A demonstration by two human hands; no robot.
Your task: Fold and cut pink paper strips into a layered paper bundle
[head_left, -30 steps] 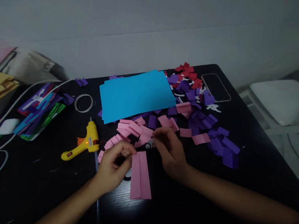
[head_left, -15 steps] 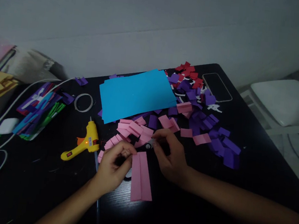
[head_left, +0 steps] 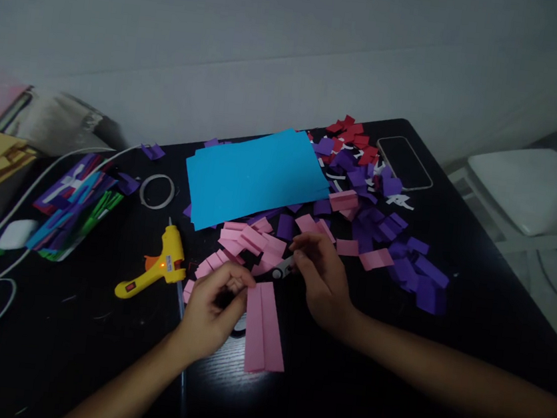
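My left hand (head_left: pixel 213 309) pinches the top end of a folded pink paper strip (head_left: pixel 265 328), which hangs down toward the table's front with a crease along its length. Just behind the strip lies a pair of scissors (head_left: pixel 278 273), its pivot and short blades showing; a dark handle loop is partly hidden by my left hand. My right hand (head_left: pixel 323 278) has its thumb and forefinger closed at the blade end of the scissors. Cut pink paper pieces (head_left: pixel 250 238) lie heaped beyond both hands.
A yellow glue gun (head_left: pixel 167 257) with a lit orange light lies left. Blue sheets (head_left: pixel 256 180) are stacked behind, beside scattered purple pieces (head_left: pixel 407 272) and red pieces (head_left: pixel 352 133). A tape roll (head_left: pixel 156 191), white cables (head_left: pixel 10 296) and a phone-shaped object (head_left: pixel 405 163) are around.
My right hand has shifted slightly right, uncovering more of the scissor blades. The scissors have moved slightly too. My left hand stays on the pink strip.
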